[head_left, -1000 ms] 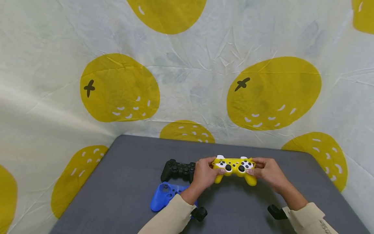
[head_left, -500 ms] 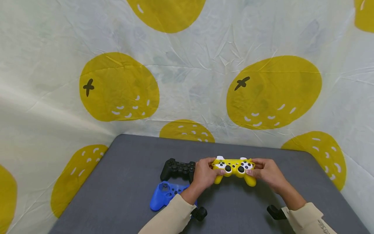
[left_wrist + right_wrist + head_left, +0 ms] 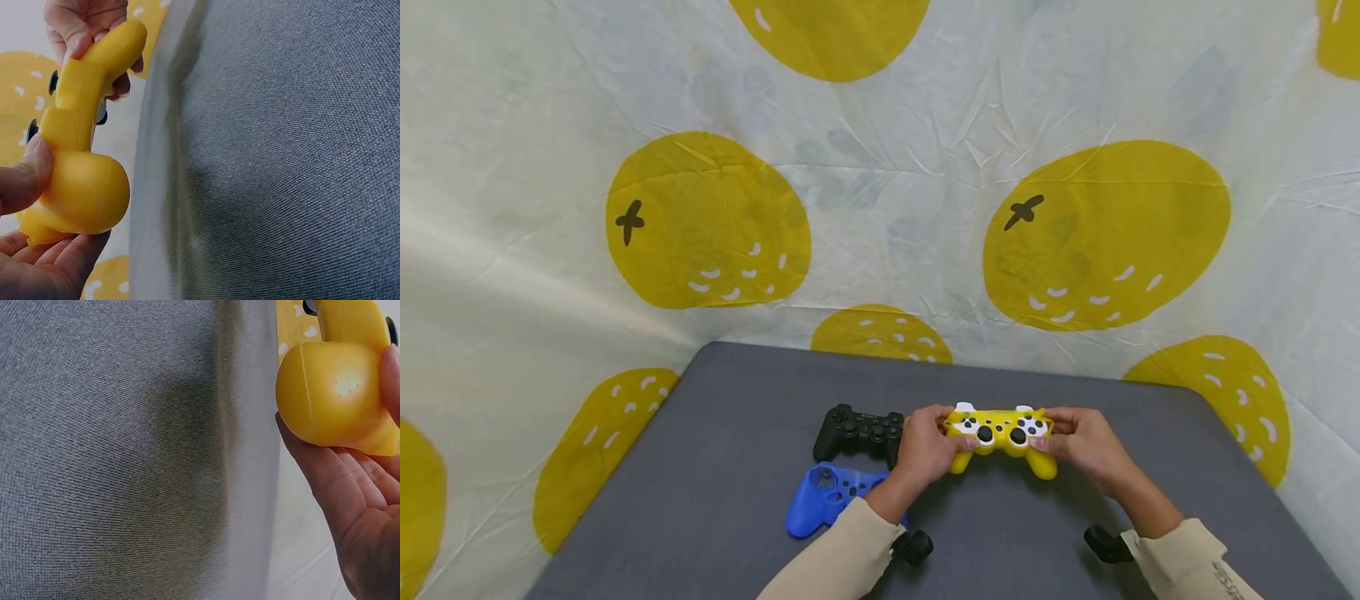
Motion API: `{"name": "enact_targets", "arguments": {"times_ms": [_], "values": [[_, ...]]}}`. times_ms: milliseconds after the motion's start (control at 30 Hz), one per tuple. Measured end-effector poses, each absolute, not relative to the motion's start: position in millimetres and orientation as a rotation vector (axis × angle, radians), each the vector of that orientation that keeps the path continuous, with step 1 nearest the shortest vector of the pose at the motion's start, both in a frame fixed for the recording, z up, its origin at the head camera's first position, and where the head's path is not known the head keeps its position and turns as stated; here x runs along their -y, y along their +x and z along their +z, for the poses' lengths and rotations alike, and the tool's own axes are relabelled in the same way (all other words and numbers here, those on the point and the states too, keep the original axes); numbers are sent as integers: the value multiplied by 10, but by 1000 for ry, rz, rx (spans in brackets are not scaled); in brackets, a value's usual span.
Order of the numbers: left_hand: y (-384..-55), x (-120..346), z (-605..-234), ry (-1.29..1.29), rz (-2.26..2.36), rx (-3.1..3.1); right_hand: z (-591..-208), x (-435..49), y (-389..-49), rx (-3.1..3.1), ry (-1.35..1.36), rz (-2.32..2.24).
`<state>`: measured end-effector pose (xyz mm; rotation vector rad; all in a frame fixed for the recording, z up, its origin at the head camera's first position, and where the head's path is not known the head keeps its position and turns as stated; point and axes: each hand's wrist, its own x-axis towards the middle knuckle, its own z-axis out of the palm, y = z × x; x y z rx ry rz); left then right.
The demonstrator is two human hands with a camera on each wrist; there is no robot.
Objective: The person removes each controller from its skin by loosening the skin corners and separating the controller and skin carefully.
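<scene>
A yellow and white game controller (image 3: pixel 1000 422) with black thumbsticks is held above the table between both hands. My left hand (image 3: pixel 925 446) grips its left end, thumb on the face and fingers behind. At the other end my right hand (image 3: pixel 1086 442) pinches it the same way. The left wrist view shows the yellow grips (image 3: pixel 87 190) from below, and in the right wrist view one rounded grip (image 3: pixel 337 394) sits between thumb and fingers. Left of the hands lie a black game controller (image 3: pixel 850 429) and, nearer, a blue controller cover (image 3: pixel 823 500), partly hidden by my left arm.
The dark grey table (image 3: pixel 737 417) runs back to a white curtain (image 3: pixel 895 233) printed with big yellow fruit. Black wrist cameras (image 3: pixel 913 547) stick out below the sleeves, low over the tabletop.
</scene>
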<state>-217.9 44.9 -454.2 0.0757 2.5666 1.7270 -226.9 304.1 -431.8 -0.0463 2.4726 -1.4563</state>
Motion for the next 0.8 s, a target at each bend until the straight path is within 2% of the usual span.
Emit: {"name": "enact_targets", "arguments": {"times_ms": [800], "values": [[-2162, -464, -4655, 32, 1651, -2603, -4448, -3026, -2252, -2479, -19, -1413]]}}
